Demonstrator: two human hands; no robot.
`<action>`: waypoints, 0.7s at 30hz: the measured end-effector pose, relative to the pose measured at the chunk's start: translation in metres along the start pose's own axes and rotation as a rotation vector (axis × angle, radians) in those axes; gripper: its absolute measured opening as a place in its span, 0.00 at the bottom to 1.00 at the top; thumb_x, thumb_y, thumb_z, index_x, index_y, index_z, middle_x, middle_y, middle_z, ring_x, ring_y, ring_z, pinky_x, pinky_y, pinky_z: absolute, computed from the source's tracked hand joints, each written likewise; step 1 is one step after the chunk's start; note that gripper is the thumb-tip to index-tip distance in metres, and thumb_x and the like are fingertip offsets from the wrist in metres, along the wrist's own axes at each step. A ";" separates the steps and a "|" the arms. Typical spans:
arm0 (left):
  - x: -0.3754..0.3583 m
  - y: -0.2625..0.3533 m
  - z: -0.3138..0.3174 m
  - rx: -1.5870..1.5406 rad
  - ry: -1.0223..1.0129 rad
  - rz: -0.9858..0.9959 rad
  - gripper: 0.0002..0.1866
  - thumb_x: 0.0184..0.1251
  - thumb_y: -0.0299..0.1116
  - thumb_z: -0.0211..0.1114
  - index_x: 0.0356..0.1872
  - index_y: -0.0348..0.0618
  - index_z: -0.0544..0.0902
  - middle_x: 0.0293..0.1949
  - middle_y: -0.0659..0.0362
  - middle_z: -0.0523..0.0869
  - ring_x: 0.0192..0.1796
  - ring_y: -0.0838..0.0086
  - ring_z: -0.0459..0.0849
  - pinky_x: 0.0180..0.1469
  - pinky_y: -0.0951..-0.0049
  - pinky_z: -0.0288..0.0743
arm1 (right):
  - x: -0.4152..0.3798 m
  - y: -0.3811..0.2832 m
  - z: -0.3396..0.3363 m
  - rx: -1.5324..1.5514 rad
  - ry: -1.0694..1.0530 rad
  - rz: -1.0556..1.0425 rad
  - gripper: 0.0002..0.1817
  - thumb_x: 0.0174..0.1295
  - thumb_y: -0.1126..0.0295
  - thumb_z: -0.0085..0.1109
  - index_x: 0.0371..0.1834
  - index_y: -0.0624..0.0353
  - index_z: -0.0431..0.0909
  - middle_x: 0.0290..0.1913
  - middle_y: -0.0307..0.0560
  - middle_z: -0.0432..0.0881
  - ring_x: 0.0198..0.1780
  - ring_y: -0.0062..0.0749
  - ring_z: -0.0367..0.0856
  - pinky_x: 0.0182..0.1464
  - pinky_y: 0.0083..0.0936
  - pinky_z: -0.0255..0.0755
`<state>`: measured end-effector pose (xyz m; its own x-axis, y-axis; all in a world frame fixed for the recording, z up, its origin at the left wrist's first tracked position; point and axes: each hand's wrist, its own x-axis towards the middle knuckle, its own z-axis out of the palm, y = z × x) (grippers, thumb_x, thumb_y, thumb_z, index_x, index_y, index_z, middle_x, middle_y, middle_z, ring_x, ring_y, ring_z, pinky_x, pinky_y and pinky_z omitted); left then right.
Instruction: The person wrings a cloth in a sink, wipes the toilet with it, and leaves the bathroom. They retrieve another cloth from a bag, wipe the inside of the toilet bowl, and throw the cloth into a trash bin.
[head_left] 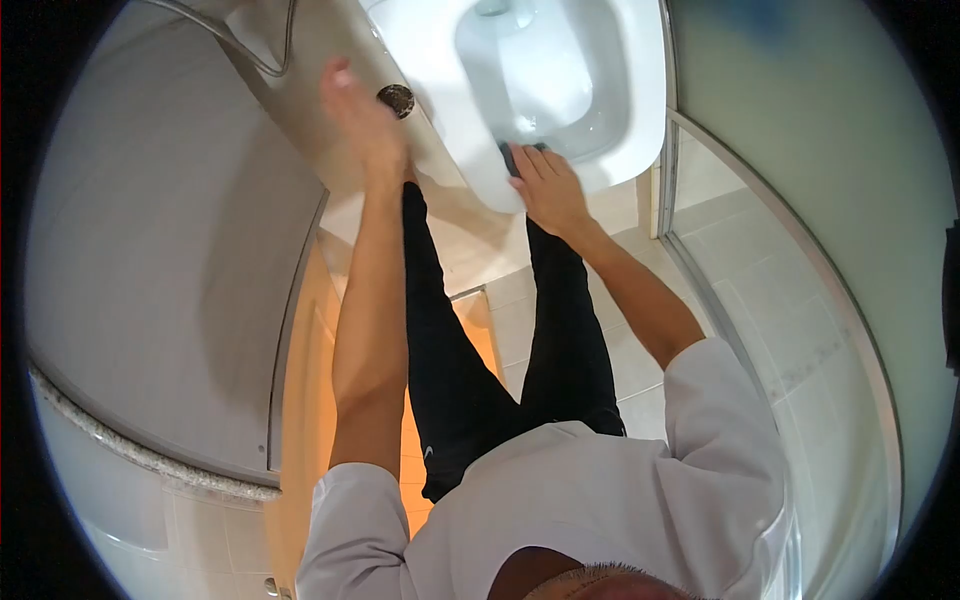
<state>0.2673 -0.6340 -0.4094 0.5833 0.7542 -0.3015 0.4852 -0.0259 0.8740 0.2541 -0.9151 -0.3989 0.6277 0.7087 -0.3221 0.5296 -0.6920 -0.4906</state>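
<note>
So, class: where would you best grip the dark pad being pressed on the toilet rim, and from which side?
Grip the dark pad flat from above, as the right hand does: it lies flat on the front of the toilet rim, so its near edge is reachable, though mostly hidden under fingers.

**A small tiled bathroom seen from above**

Pale square floor tiles [520,300] fill the middle of the frame, with thin grey grout lines. A strip of warm orange light [300,400] falls across the floor at lower centre-left, beside a grey door [150,250] that takes up most of the left side. At the lower left curves a speckled stone worktop edge [130,450], with a white basin [100,500] below it. Along the right side runs a frosted glass shower screen [800,150] in a metal frame [700,270], greenish toward the upper right, with more pale tiles behind it. A chrome pipe [260,60] bends across the upper left.
</note>
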 end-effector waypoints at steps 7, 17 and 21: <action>-0.028 -0.013 0.066 0.284 0.007 0.267 0.35 0.81 0.40 0.48 0.76 0.22 0.52 0.74 0.29 0.59 0.75 0.38 0.57 0.77 0.46 0.50 | -0.003 0.123 -0.085 -0.535 -0.191 -0.096 0.21 0.69 0.65 0.58 0.65 0.48 0.79 0.62 0.45 0.78 0.58 0.43 0.77 0.63 0.44 0.70; -0.029 -0.025 0.065 0.361 0.007 0.367 0.37 0.83 0.42 0.47 0.77 0.19 0.49 0.76 0.27 0.55 0.77 0.35 0.55 0.79 0.44 0.46 | 0.024 0.011 0.012 0.266 -0.143 0.159 0.17 0.62 0.68 0.58 0.51 0.62 0.86 0.50 0.55 0.84 0.52 0.54 0.79 0.57 0.50 0.74; -0.026 -0.020 0.068 0.319 0.014 0.342 0.38 0.83 0.43 0.47 0.77 0.19 0.49 0.76 0.27 0.54 0.78 0.37 0.54 0.79 0.45 0.47 | 0.057 0.105 -0.019 -0.288 -0.841 -0.030 0.13 0.65 0.67 0.58 0.43 0.62 0.90 0.44 0.57 0.89 0.50 0.51 0.83 0.59 0.45 0.77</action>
<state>0.2864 -0.6978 -0.4446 0.7370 0.6758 -0.0100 0.4443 -0.4732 0.7607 0.3562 -0.9500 -0.4536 0.0442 0.5152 -0.8559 0.7334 -0.5985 -0.3224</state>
